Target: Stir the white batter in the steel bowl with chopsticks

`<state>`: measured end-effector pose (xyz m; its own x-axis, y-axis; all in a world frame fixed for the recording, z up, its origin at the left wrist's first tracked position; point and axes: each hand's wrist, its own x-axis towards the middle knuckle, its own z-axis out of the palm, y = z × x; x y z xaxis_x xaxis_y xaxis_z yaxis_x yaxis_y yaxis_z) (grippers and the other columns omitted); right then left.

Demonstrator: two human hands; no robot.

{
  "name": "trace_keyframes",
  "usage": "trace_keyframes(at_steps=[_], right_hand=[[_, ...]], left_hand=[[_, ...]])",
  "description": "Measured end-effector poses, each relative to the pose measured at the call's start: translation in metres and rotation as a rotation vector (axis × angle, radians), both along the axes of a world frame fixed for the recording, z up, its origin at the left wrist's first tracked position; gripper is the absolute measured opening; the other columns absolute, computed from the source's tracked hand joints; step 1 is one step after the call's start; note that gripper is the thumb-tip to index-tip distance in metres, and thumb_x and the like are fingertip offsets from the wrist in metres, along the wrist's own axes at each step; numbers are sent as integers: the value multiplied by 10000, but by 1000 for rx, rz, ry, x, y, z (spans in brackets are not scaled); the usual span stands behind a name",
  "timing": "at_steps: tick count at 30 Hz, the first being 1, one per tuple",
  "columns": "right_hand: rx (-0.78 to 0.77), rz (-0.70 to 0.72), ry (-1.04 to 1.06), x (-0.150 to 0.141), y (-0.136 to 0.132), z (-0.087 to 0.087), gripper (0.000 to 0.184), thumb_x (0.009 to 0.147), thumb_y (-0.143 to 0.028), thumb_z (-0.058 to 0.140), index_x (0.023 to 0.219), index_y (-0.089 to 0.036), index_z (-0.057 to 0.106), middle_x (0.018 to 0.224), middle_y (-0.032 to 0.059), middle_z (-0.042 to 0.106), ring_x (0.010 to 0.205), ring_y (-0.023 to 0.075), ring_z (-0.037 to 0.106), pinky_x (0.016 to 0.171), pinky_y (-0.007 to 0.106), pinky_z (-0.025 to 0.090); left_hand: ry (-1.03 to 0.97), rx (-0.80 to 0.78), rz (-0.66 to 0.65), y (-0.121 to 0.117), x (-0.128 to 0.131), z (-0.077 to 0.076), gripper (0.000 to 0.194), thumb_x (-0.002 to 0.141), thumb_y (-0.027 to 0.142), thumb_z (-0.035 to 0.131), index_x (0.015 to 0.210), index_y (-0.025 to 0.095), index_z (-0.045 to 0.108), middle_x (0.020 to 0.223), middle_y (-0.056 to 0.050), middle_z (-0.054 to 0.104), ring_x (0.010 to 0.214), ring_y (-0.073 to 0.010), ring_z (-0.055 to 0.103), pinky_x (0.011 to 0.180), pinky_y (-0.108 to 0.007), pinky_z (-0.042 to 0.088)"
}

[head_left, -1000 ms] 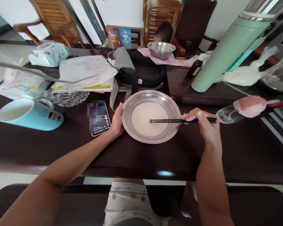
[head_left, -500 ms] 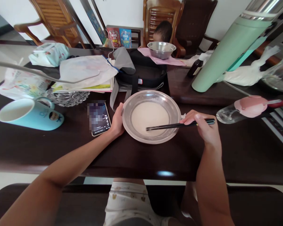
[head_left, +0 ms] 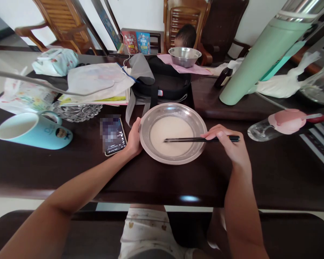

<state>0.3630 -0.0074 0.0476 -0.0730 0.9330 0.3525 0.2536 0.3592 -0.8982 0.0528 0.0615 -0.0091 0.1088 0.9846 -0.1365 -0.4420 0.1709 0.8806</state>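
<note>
A shallow round metal bowl [head_left: 148, 147] rests on the dark wooden table before me. In it lies a milky white liquid [head_left: 172, 131] with a smooth surface. My left hand [head_left: 135, 138] grips the bowl's left rim, its fingers partly hidden beyond the edge. Between the fingers of my right hand [head_left: 228, 141] is a pair of black chopsticks [head_left: 189, 140], held close together and nearly level. Their tips reach the liquid left of the bowl's middle. A phone [head_left: 113, 136] with a lit, partly blurred screen lies just left of my left hand.
A light blue mug [head_left: 40, 131] stands at the left, near a glass dish [head_left: 78, 112]. Farther back are a black bag [head_left: 167, 82] and a smaller metal bowl [head_left: 185, 57]. A tall green flask [head_left: 264, 61] and a pink-lidded bottle [head_left: 283, 124] are at right. A person's head [head_left: 186, 35] shows behind.
My right hand has shifted slightly left with the chopsticks. Their tips moved up and left through the liquid, and the sticks are now more level. My left hand and the bowl stay in place.
</note>
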Motion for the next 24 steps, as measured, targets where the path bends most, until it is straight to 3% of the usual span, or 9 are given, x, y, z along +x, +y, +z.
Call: trace_keyframes(at_steps=[4, 7, 11, 14, 17, 20, 24], right_hand=[[34, -126, 59, 2, 1, -2, 381, 990, -512, 653, 773, -259, 839, 820, 53, 802, 847, 229, 776, 786, 378, 619], [34, -98, 118, 1, 0, -2, 421, 997, -512, 638, 710, -265, 823, 759, 46, 784, 793, 229, 769, 784, 401, 631], [-9, -9, 23, -2, 0, -1, 350, 976, -517, 668, 794, -278, 847, 865, 60, 824, 892, 254, 772, 828, 418, 633], [4, -80, 10, -1, 0, 0, 338, 973, -525, 671, 825, -279, 849, 900, 62, 826, 897, 248, 774, 819, 405, 630], [35, -150, 104, 1, -1, 0, 400, 977, -529, 659, 717, -271, 819, 771, 50, 784, 799, 238, 769, 780, 406, 636], [8, -85, 104, 0, -1, 0, 427, 978, -541, 650, 689, -271, 811, 742, 51, 778, 780, 245, 764, 783, 423, 637], [-16, -3, -5, -2, 1, -1, 340, 970, -524, 676, 814, -275, 845, 899, 60, 830, 908, 249, 769, 849, 415, 626]], left_hand=[[7, -1, 11, 0, 0, 0, 490, 894, 670, 639, 1043, 217, 750, 1055, -78, 816, 1248, -386, 690, 1052, -505, 572], [7, -2, 21, 0, 1, 0, 487, 892, 670, 640, 1023, 214, 754, 1041, -81, 817, 1250, -394, 688, 1054, -508, 571], [-20, 4, 1, 0, 2, 1, 479, 895, 666, 639, 1052, 228, 755, 1052, -76, 818, 1247, -394, 694, 1052, -507, 574], [-31, 7, -11, 0, 2, 1, 490, 893, 668, 642, 1089, 232, 752, 1070, -79, 816, 1253, -396, 691, 1052, -510, 574], [-23, 4, 4, 0, 1, 1, 498, 897, 666, 640, 1097, 223, 754, 1065, -84, 817, 1250, -398, 692, 1050, -507, 574], [-11, -12, 13, 0, 1, 1, 496, 903, 664, 633, 1091, 221, 753, 1057, -78, 818, 1233, -396, 701, 1045, -506, 577], [-15, -10, 4, 0, 1, 1, 500, 903, 664, 634, 1100, 220, 750, 1067, -75, 818, 1219, -389, 709, 1042, -501, 580]])
